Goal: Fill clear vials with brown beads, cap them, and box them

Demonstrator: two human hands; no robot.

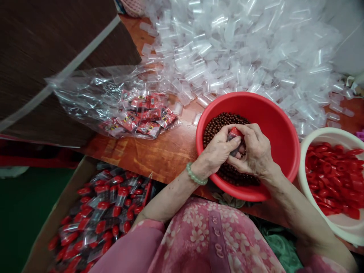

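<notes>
Fingers of both hands close in on one small tub, red at its 12 o'clock end and dark below. Left hand comes from 8 o'clock, thumb laid across the tub's side, the other digits bunched together behind. Right hand comes from 4 o'clock, fingers curled about the opposite side with little gap; how hard either presses I cannot tell.

The tub sits over the beads, which fill the red bowl's 9 o'clock half, probably so that any stray falls back among them. The bowl stands right in front of the body, likely to spare both arms a stretch.

Around the bowl, loose supplies lie near, seemingly for easy picking: clear cups heaped at 12 o'clock, red caps in a white bowl at 4, red packets in a bag at 10. Capped tubs lie in a carton at 8, below the table's edge, perhaps to keep them apart.
</notes>
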